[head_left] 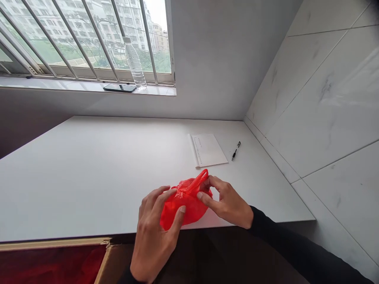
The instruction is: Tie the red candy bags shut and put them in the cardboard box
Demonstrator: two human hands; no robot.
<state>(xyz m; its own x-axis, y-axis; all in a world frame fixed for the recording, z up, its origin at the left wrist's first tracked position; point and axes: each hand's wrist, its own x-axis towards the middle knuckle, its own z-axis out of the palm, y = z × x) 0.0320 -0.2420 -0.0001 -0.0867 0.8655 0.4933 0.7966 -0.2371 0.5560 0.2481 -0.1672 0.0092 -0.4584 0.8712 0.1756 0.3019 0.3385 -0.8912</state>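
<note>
A red plastic bag (pixel 189 211), bunched up with a handle loop standing at its top, rests at the front edge of the white table (pixel 103 169). What is inside the bag cannot be made out. My left hand (pixel 156 225) curves over the bag's left side, its thumb and fingers spread apart beside the gathered top. From the right, my right hand (pixel 227 201) has its thumb and fingertips on the plastic near the handle loop. Part of those fingertips is hidden behind the plastic.
Beyond the bag lie an open notebook (pixel 210 150) and a black pen (pixel 236 151). On the windowsill are a phone (pixel 119 88) and a clear bottle (pixel 134 65). A tiled wall (pixel 325 102) borders the table's right side. A box with dark red material (pixel 53 264) sits below, left.
</note>
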